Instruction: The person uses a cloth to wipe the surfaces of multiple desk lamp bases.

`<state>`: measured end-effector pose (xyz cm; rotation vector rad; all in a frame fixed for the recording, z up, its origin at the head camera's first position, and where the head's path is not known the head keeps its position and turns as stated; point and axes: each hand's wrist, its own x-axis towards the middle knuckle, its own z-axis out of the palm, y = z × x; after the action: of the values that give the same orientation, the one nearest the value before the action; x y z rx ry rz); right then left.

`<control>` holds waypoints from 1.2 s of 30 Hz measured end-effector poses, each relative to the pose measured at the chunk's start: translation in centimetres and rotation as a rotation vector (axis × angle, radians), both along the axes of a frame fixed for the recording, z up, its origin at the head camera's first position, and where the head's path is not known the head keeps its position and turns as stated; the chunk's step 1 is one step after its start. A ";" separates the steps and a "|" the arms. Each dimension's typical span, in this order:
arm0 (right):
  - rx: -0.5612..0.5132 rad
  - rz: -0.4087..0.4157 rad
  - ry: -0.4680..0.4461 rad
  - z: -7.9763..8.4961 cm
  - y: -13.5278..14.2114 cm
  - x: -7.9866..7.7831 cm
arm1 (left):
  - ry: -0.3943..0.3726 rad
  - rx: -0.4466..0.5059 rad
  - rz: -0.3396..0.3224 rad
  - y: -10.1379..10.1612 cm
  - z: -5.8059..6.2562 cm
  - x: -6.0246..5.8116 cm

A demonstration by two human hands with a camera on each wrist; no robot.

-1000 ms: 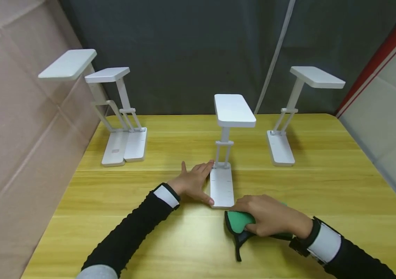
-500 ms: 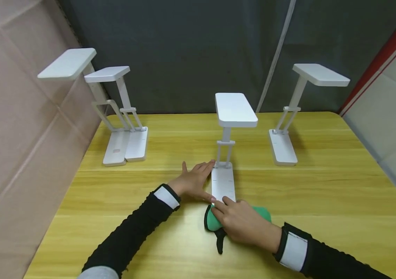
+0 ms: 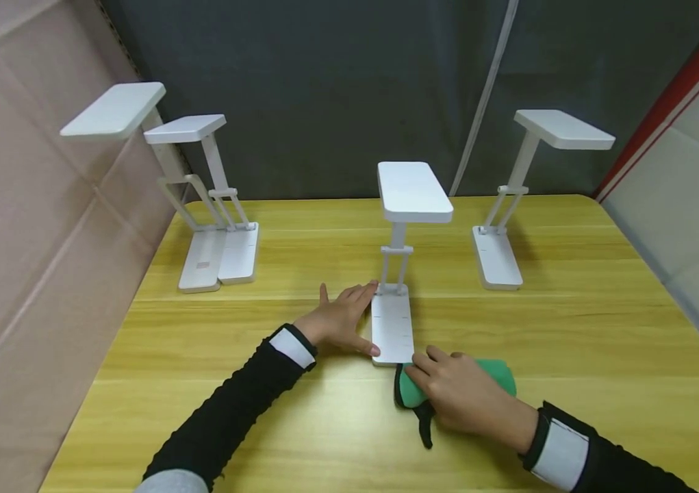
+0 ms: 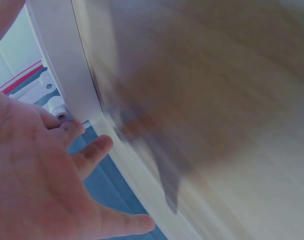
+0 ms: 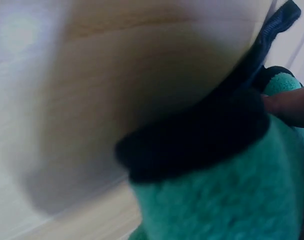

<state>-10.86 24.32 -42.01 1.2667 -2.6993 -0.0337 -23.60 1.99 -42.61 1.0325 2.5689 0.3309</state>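
- White lamp [image 3: 414, 195] stands upright near the middle of the table [image 3: 300, 438], its base [image 3: 391, 329] toward you, with a pair of lamps [image 3: 121, 113] to its left and a single lamp [image 3: 565, 130] to its right.
- Your step in hand looks like steadying the base while you work a green cloth [image 3: 500, 375] at its near right corner.
- Your next move probably calls for a light stroke along that near edge, braced from the left so nothing slides.
- Your left hand [image 3: 341, 320] spreads its fingers wide, gripping nothing; the thumb meets the base's near left corner, the index tip its far end.
- Your right hand [image 3: 455, 387] comes in from the right, fingers curled over the bunched cloth; you cannot tell whether the cloth touches the base.
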 end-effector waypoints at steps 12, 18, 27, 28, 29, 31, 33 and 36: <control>-0.060 0.042 -0.082 1.9 0.8 0.2 | -0.004 -0.009 0.004 -0.5 0.2 0.1; -0.076 0.149 0.025 0.6 -4.1 -0.2 | -0.001 0.014 -0.002 -0.4 0.2 0.1; -0.090 0.069 0.101 -1.0 -4.2 -0.5 | 0.010 -0.015 -0.001 0.1 0.2 0.2; -0.097 0.065 0.096 -1.0 -4.0 -0.5 | 0.013 -0.021 0.001 0.1 0.2 0.2; -0.103 0.064 0.090 -1.0 -3.7 -0.5 | 0.014 -0.022 0.003 0.1 0.2 0.1; -0.106 0.057 0.078 -1.0 -3.2 -0.4 | 0.011 -0.016 0.005 0.1 0.2 0.1; -0.105 0.048 0.065 -0.9 -2.7 -0.3 | 0.008 -0.020 0.004 0.1 0.1 0.0; -0.093 0.031 0.041 -0.9 -1.8 -0.2 | -0.003 -0.021 0.007 0.0 -0.1 -0.1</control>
<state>-11.06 22.55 -42.88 1.2662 -2.6133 0.0676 -23.72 2.02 -42.70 1.0149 2.5682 0.3067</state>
